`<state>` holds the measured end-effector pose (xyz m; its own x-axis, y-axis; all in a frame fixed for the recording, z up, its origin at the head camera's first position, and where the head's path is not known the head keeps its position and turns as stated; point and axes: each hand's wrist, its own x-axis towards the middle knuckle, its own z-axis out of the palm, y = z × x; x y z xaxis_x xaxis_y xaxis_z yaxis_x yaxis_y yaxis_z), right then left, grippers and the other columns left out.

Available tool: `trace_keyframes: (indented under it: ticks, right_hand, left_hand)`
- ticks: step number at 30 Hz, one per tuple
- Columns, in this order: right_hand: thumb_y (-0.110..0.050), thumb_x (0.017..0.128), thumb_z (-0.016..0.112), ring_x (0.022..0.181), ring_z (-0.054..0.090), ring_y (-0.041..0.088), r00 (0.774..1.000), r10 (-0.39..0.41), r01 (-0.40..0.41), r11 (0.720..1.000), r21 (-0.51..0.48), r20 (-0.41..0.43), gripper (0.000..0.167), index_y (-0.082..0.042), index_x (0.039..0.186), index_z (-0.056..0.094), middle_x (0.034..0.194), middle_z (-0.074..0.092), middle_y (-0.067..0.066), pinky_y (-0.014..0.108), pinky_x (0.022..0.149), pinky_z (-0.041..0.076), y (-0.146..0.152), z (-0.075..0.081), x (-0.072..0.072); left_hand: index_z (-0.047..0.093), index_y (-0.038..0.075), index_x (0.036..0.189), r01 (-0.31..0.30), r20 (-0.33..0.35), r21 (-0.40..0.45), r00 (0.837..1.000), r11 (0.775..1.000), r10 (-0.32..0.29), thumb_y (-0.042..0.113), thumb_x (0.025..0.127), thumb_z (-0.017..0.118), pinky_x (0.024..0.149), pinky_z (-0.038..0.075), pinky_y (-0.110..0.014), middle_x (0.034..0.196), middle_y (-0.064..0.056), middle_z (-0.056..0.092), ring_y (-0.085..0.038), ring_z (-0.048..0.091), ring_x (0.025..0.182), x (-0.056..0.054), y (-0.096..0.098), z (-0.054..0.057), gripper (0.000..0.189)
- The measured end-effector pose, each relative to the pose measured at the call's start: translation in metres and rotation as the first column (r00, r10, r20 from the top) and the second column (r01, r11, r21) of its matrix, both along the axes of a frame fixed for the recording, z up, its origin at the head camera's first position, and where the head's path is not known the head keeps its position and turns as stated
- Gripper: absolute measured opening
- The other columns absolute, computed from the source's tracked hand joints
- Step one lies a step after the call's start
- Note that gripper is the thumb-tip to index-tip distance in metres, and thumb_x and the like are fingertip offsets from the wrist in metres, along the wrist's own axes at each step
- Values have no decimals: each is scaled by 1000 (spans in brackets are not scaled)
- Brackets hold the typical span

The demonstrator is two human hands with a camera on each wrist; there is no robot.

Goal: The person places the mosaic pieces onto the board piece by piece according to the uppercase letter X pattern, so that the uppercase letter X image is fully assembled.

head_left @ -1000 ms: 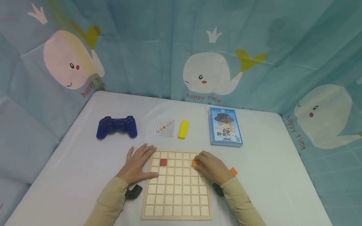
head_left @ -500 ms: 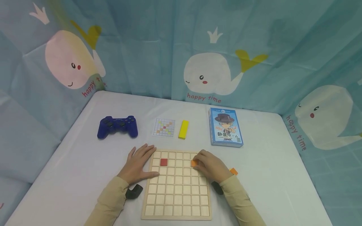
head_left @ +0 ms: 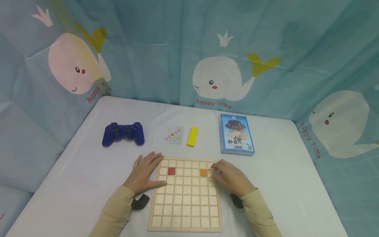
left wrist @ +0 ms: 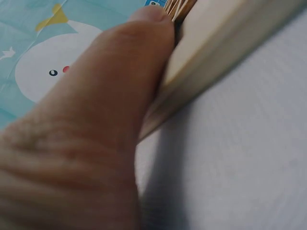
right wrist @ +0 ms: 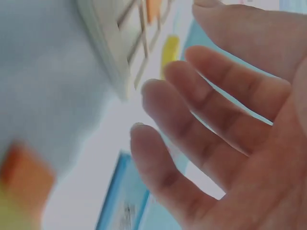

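Note:
A wooden grid board [head_left: 177,209] lies on the table with a red square tile [head_left: 171,171] in a cell near its upper left and an orange square tile [head_left: 203,172] in the same row toward the right. My left hand [head_left: 141,174] rests at the board's left edge, fingers spread, thumb across the left cells; in the left wrist view that thumb [left wrist: 120,62] touches the board's side. Over the right edge is my right hand [head_left: 232,177], fingers loosely bent and holding nothing. The right wrist view shows a blurred orange block [right wrist: 29,177] beside something yellow; my arm hides them in the head view.
Behind the board stand a blue game controller [head_left: 123,134], a printed grid card [head_left: 171,134], a yellow stick-shaped block [head_left: 192,136] and a blue boxed game [head_left: 236,134]. A curtain with whales [head_left: 217,77] hangs behind the table.
My right hand has let go of the orange tile, which now lies in its cell, and has drawn back to the right. The left hand stays in place.

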<state>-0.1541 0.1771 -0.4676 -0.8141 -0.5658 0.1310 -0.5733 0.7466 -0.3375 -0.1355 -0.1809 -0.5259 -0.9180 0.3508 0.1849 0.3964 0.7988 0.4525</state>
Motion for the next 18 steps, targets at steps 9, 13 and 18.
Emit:
trace_keyframes:
  ticks: [9, 13, 18]
  right_hand:
    - [-22, 85, 73, 89, 60, 12, 950, -278, 275, 961, 39, 142, 33, -12, 115, 64, 105, 63, -4, 31, 73, 54, 64, 13, 24]
    - [-17, 85, 73, 91, 61, 18, 920, -364, 358, 931, 68, 147, 34, -10, 116, 62, 104, 63, 1, 35, 73, 55, 86, 13, 31]
    - [-12, 84, 72, 90, 60, 19, 890, -415, 406, 910, 87, 188, 35, -9, 118, 61, 107, 64, 3, 37, 73, 55, 98, 7, 35]
  left_hand:
    - [41, 14, 145, -6, 6, 7, 1000, 1000, 6, 68, 70, 69, 114, 8, -61, 149, -4, 40, -32, 27, 142, 1, 1, -1, 96]
    - [41, 13, 145, -5, 10, 12, 1000, 1000, 5, 67, 70, 70, 114, 8, -61, 149, -5, 40, -32, 27, 142, 1, 1, 0, 96]
    - [42, 13, 145, 3, 5, 0, 1000, 1000, -3, 67, 70, 70, 114, 9, -62, 149, -5, 40, -32, 26, 142, 0, -1, 0, 96]
